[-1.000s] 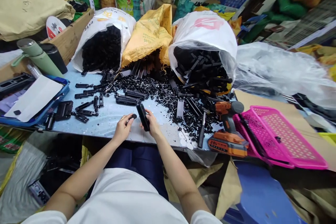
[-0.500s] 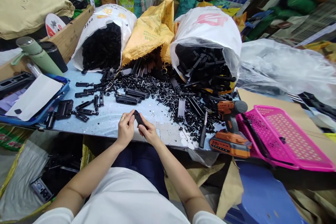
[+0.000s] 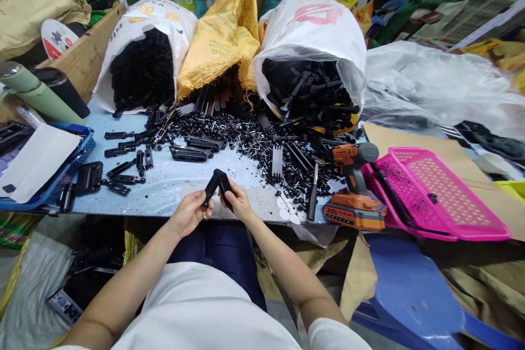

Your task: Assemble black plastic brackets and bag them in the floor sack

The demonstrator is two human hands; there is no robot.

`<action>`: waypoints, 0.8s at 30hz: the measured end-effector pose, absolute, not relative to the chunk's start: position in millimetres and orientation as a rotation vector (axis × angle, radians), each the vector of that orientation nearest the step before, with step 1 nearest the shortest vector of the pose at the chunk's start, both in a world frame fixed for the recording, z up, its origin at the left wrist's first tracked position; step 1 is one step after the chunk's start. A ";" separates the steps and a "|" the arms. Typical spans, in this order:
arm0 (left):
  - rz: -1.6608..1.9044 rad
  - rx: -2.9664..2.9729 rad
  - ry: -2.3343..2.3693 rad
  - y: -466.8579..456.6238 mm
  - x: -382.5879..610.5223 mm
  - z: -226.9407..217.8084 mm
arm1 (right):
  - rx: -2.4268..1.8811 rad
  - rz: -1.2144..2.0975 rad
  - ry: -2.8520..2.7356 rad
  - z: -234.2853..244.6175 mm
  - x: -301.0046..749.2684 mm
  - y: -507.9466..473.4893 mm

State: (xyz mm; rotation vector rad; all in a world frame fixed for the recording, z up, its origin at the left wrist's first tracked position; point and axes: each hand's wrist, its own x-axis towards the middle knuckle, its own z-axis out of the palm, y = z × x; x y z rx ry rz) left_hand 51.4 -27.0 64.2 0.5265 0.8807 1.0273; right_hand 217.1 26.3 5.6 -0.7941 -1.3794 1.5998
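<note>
Between my hands, above the front edge of the table, is a black hinged plastic bracket [image 3: 218, 176], bent into an upside-down V. My left hand [image 3: 192, 211] is closed on its left leg, and my right hand [image 3: 238, 200] grips the right leg. Beyond them lie a few long black plastic parts [image 3: 191, 153] side by side. A wide heap of small black pieces and metal pins [image 3: 241, 139] spreads behind these. Several black jointed parts [image 3: 123, 169] are scattered to the left. A hammer [image 3: 313, 191] and an orange cordless drill [image 3: 353, 188] stand to the right.
White sacks [image 3: 314, 24] and a yellow sack [image 3: 221, 44] of black parts lie open at the back. A pink basket [image 3: 438, 191] sits at the right, above a blue stool [image 3: 414, 290]. At the left are a blue tray [image 3: 77, 158] and a green bottle [image 3: 45, 95].
The black bracket, held folded together before, is now spread into a V. My left hand has turned and shifted down onto one leg. The whole view has shifted slightly.
</note>
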 end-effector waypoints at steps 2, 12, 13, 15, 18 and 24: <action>0.963 0.459 0.862 -27.0 47.9 66.4 | -0.777 1.579 -1.443 5.8 222.4 26.8; 0.942 0.519 0.773 -34.0 35.9 66.8 | -0.784 1.534 -1.741 37.0 238.5 26.7; 0.924 0.551 0.775 -35.4 33.0 68.6 | -0.782 1.479 -1.788 41.3 241.3 26.2; 0.884 0.580 0.786 -36.7 28.9 72.4 | -0.788 1.379 -1.848 46.5 244.1 24.0; 0.942 0.552 0.780 -36.1 30.4 77.1 | -0.789 1.379 -1.756 41.3 237.2 16.7; 1.118 0.531 0.698 -35.1 38.5 79.1 | -0.724 1.463 -1.524 17.6 214.6 5.6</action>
